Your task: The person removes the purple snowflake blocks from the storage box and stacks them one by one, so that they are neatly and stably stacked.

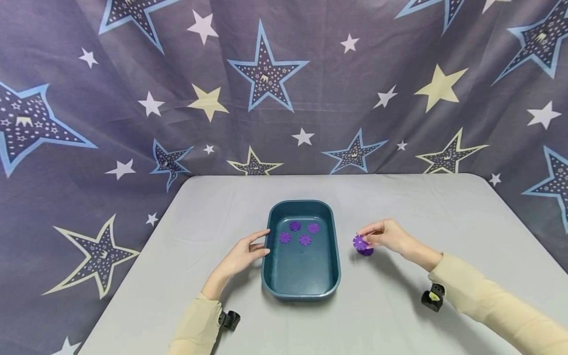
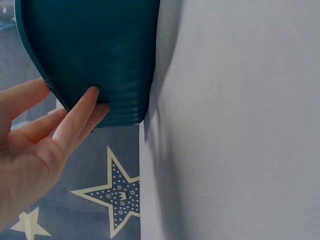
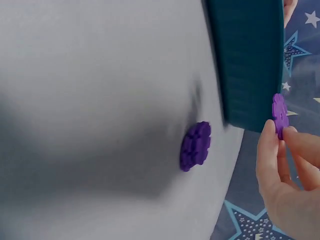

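A dark teal rectangular tub [image 1: 301,271] stands on the table, with several purple flower-shaped discs [image 1: 305,240] lying flat on its floor toward the far end. My left hand [image 1: 239,255] touches the tub's left side, its fingers fairly straight against the rim and outer wall. To the right of the tub, my right hand [image 1: 389,236] pinches one purple notched disc [image 3: 279,116] between thumb and fingertips, raised above the table. Below it, a small stack of the same purple discs [image 3: 196,146] rests on the tabletop.
A pale grey cloth covers the table [image 1: 204,212]. Behind and at both sides hangs a dark curtain [image 1: 275,128] with a star print. Each sleeve has a small black device [image 1: 229,320] at the wrist.
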The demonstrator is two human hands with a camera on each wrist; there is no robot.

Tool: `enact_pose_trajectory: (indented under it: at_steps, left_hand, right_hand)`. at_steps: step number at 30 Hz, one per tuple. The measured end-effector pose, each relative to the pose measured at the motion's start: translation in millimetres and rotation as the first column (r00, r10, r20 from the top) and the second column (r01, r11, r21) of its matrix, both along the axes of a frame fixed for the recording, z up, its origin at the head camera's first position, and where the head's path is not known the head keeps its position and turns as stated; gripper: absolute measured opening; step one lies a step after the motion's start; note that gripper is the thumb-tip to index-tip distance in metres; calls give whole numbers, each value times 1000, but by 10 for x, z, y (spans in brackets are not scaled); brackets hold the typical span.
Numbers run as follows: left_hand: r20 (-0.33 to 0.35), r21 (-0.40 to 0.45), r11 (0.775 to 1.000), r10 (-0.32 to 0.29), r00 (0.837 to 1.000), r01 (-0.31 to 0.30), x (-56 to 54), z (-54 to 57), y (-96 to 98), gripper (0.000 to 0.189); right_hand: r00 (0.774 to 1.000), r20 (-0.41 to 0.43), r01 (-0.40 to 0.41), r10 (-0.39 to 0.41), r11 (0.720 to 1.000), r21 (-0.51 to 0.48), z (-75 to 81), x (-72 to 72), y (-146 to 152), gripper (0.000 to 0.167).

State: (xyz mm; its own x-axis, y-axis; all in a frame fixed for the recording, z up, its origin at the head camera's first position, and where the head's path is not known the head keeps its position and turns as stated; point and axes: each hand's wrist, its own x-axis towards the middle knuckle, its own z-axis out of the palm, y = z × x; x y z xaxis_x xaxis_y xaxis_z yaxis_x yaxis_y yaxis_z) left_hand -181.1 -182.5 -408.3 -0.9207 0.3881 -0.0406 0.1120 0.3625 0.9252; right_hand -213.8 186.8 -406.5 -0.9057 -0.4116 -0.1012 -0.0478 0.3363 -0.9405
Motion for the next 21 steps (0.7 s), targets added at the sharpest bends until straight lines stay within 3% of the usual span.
enact_pose_trajectory:
  at_steps: [7, 21]
  left_hand:
    - [-8, 6, 1000, 12, 1000, -12, -91, -193, -52, 54]
    - [-22, 15, 1000, 0, 1000, 0, -94, -205, -58, 54]
  right_hand:
    - [1000, 19, -10, 10, 1000, 13, -62, -43, 40, 25]
    - [999, -4, -36, 37, 995, 95, -171, -129, 49, 22]
